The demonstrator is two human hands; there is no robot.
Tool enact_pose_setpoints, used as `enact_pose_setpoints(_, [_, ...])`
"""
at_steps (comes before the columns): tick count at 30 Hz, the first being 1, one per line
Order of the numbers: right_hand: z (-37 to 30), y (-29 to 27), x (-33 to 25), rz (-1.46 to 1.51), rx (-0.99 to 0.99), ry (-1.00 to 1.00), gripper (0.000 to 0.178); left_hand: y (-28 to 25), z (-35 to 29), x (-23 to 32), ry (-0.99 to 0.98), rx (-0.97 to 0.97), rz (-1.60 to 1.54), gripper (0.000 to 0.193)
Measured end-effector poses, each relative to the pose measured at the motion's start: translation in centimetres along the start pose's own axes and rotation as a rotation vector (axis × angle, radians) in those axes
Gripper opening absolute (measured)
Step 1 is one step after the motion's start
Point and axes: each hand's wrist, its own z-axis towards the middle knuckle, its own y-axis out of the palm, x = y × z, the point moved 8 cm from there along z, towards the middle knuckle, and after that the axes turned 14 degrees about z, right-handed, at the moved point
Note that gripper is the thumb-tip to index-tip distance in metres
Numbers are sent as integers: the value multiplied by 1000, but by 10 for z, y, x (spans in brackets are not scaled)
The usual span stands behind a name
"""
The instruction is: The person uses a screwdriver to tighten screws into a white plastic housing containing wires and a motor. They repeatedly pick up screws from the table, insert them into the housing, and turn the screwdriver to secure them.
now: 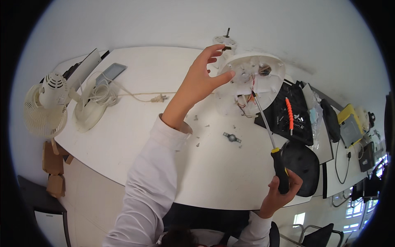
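A white fan base (273, 86) is tipped up at the back of the table, its hollow underside with coloured wires facing me. Behind it rises the fan's motor head (225, 40) with a bare metal shaft. My left hand (202, 78) curves around the left side of the base, thumb over its rim and fingers by the neck; the exact finger contact is partly hidden. My right hand (282, 189) is closed on the black and yellow handle of a long screwdriver (265, 121). Its tip reaches the wires inside the base.
Small screws (198, 144) and a dark, two-armed small part (232, 137) lie on the white table (205, 177). At right are a black tool case (302, 123) with an orange flexible shaft (289, 113) and a black tray (302, 168). Another fan (45, 105) stands left, beside a plugged cord (158, 98).
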Motion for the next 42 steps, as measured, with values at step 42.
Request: enact_pose_setpoints(42, [-6, 48, -23, -96, -112, -382, 38, 21, 7, -4, 54, 6, 138, 47])
